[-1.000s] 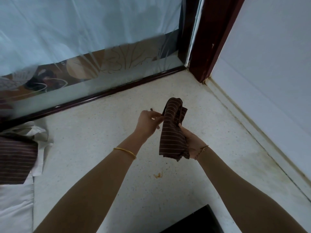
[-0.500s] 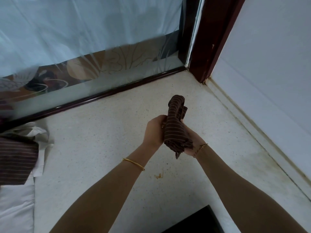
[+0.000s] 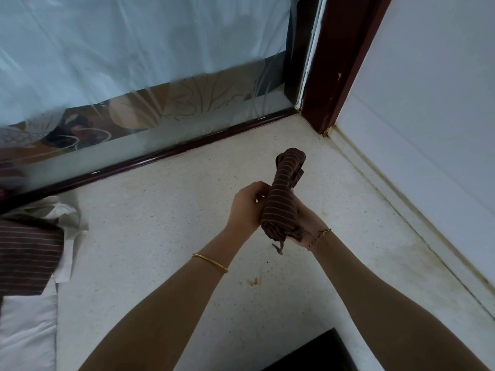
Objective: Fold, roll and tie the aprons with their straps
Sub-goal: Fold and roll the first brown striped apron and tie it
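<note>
One rolled apron (image 3: 281, 199) upright between left hand (image 3: 247, 207) and right hand (image 3: 305, 223), both gripping it

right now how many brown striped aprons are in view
2. The rolled apron is held up between the left hand and the right hand. The flat apron lies at the left edge on white cloth, cut off by the frame, so more may be hidden there.

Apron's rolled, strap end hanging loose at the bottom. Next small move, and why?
Probably the left hand should release the rolled striped apron and catch the strap end dangling below it, ready to wrap it round. The right hand already grips the roll from beneath, so it can hold it alone. No strap visibly binds the roll, so it looks untied.
</note>
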